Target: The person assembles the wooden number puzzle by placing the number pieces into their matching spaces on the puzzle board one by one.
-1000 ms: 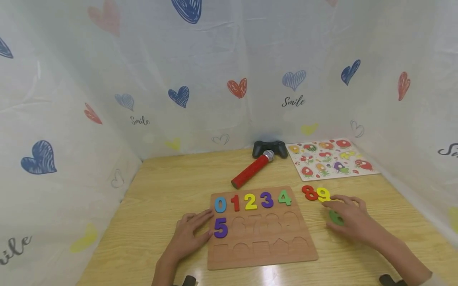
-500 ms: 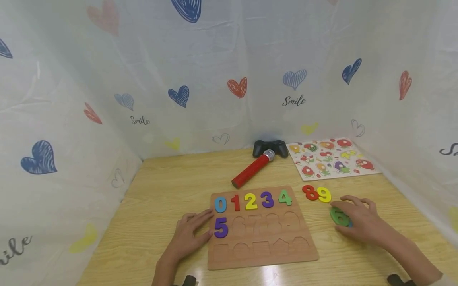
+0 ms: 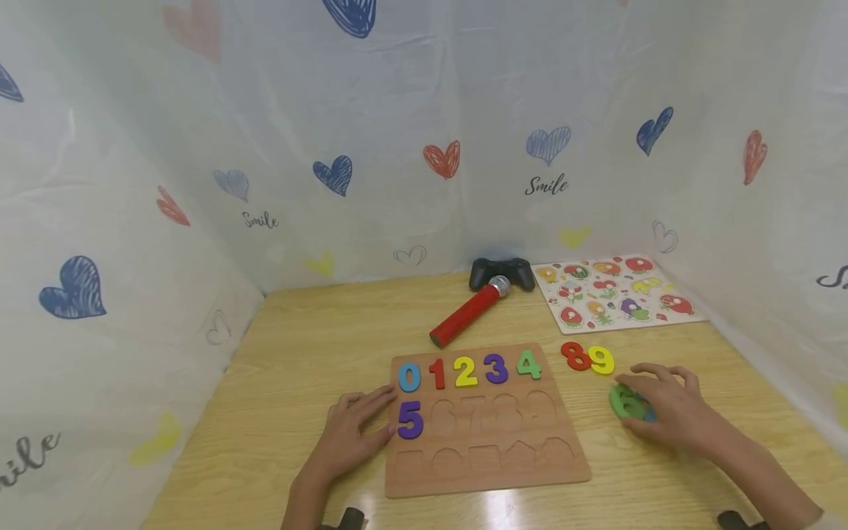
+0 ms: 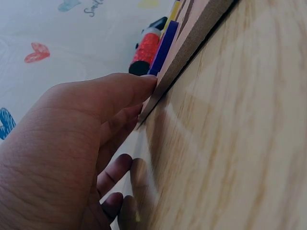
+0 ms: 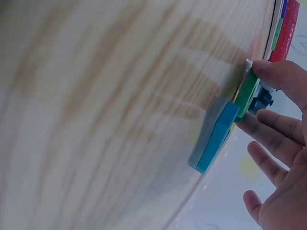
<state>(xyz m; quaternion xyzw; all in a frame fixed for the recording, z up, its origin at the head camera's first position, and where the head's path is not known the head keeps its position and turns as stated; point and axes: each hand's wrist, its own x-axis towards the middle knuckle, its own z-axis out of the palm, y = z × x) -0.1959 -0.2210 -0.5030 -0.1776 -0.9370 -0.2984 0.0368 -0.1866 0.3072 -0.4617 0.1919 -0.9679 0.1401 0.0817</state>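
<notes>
A wooden number board (image 3: 490, 467) lies on the table, with 0 to 4 filling its top row and a purple 5 (image 3: 410, 420) at the left of the second row. Along its left edge rests my left hand (image 3: 351, 434); in the left wrist view, the thumb touches the edge beside the 5. To the right of the board, my right hand (image 3: 669, 408) pinches a green number 6 (image 3: 623, 403) between thumb and fingers. Under that hand is a blue piece (image 5: 218, 136), lying against the green one and mostly hidden in the head view.
A red 8 (image 3: 576, 356) and a yellow 9 (image 3: 601, 361) lie just beyond the right hand. Further back are a red microphone (image 3: 466, 316), a black game controller (image 3: 501, 274) and a fruit picture board (image 3: 616, 294). A heart-printed curtain (image 3: 371, 228) borders the table.
My right hand has drawn back to the right from the yellow 9 and taken hold of the green 6, which now shows more, with blue beside it. The left hand has stayed put.
</notes>
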